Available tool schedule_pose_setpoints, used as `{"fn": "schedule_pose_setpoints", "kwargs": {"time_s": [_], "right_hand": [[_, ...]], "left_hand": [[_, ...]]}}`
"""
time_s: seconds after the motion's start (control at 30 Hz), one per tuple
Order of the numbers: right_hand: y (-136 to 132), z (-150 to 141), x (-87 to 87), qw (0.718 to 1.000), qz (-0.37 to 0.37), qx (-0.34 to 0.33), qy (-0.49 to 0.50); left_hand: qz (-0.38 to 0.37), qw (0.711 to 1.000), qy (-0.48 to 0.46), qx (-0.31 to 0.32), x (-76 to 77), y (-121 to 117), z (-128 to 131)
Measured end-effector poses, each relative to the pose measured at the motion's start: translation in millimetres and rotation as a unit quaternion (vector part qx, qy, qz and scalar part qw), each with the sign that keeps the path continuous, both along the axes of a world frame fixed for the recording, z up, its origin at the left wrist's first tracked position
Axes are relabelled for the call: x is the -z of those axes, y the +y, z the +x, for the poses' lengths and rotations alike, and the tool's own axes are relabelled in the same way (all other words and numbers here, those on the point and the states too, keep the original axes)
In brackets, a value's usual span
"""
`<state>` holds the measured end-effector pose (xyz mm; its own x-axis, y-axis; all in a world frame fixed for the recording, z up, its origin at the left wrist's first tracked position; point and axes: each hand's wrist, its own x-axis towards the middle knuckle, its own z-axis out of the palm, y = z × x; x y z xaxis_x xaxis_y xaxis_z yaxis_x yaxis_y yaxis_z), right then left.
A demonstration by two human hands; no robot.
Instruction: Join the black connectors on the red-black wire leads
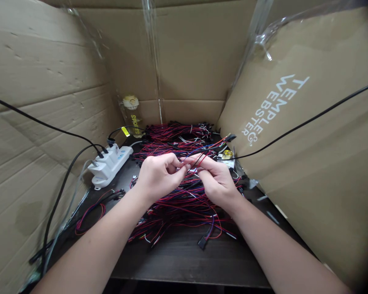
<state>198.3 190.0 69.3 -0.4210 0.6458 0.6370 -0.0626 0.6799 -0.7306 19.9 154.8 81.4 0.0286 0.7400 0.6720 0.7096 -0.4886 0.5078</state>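
Observation:
Both hands meet above a heap of red, black and purple wires (184,200) on a dark table. My left hand (164,175) is closed in a pinch on thin wires. My right hand (216,177) also grips the wires (202,157), thumb against fingers. Red, black, blue and orange strands rise from between the hands toward a black connector (231,138) at upper right. What lies right between the fingertips is too small to make out. Another black connector (202,243) on purple and red leads hangs from the heap near the table's front.
A white power strip (112,165) with black plugs stands at left. Behind it is a clear bottle (132,116) with a yellowish lid. Cardboard walls (190,53) enclose the table on three sides. A black cable (294,130) crosses at right. Loose wires (92,210) lie at left.

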Motion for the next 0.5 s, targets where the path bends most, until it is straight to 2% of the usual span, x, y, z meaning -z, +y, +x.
{"fn": "schedule_pose_setpoints", "kwargs": {"time_s": [0.2,0.33,0.5], "right_hand": [[7,4,-4.6,0.999,0.024,-0.031,-0.036],[11,1,-0.7,0.999,-0.014,-0.039,0.003],[13,-3,4.7,0.996,-0.081,-0.010,0.047]], "left_hand": [[-0.032,0.999,0.002,0.018,-5.1,1,-6],[-0.040,0.999,0.012,0.026,-3.5,2,-7],[-0.049,0.998,0.036,0.025,-3.9,0,-9]]}}
